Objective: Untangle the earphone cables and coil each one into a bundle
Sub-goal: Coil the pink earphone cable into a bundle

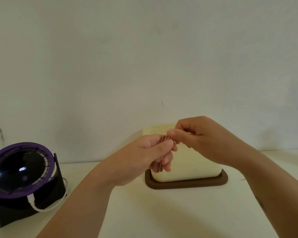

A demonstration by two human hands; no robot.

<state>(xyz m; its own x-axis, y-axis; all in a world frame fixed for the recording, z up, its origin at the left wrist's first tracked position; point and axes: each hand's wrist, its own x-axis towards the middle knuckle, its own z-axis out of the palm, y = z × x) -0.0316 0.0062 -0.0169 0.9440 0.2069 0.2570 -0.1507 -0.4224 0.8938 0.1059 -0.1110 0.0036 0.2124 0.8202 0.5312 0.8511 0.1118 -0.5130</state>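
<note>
1. In the centre of my view, the left hand (144, 157) has its fingers curled and its thumb pressed down on a pinkish-brown earphone cable (163, 139), which is wound into a tight bundle of loops
2. The right hand (196, 140) meets it from the right of the frame, with thumb and curled fingers pinching the top of the same bundle; the two hands touch there
3. The bundle's long axis runs nearly straight up and down the frame, leaning slightly right at the top. Loops show above the left thumb and again below the left fingers; the middle is hidden, and I can't make out earbuds or a plug
4. Both hands are held up off the table (144, 212), just in front of a cream box (193, 162) sitting on a brown base (187, 183)
5. At lower left of the frame, well apart, stands a black dome device (21, 170) with a purple ring, and a white lead (41, 207) curls round its black stand
6. A plain pale wall (144, 48) fills the upper half
</note>
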